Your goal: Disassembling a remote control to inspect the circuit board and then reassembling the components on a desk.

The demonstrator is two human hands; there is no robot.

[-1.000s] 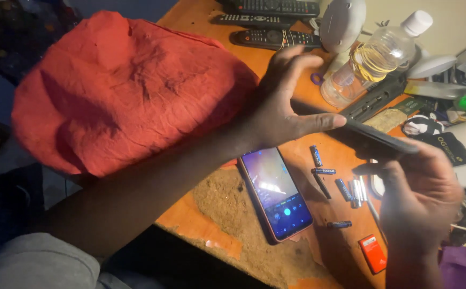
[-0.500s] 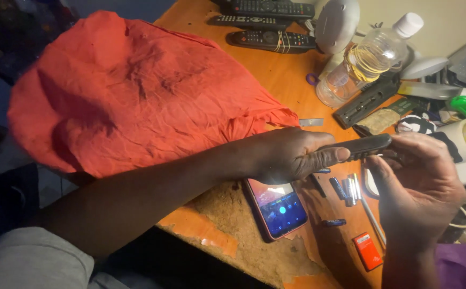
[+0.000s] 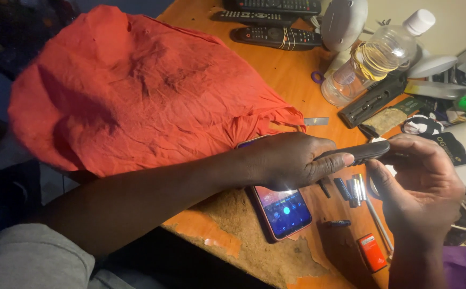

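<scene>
Under the left hand (image 3: 292,160), the upper half of the lit phone (image 3: 282,210) is hidden. The dark slim device (image 3: 358,152) gripped between both hands is mostly covered by fingers; the right hand (image 3: 420,187) hides its far end.

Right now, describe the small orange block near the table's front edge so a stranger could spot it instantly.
Start at the worn orange wooden table and find the lit smartphone lying flat below the left hand. To the phone's right, beneath the right hand, lies the small orange rectangular block. It is bright orange, unlike the dark slim batteries above it.
</scene>
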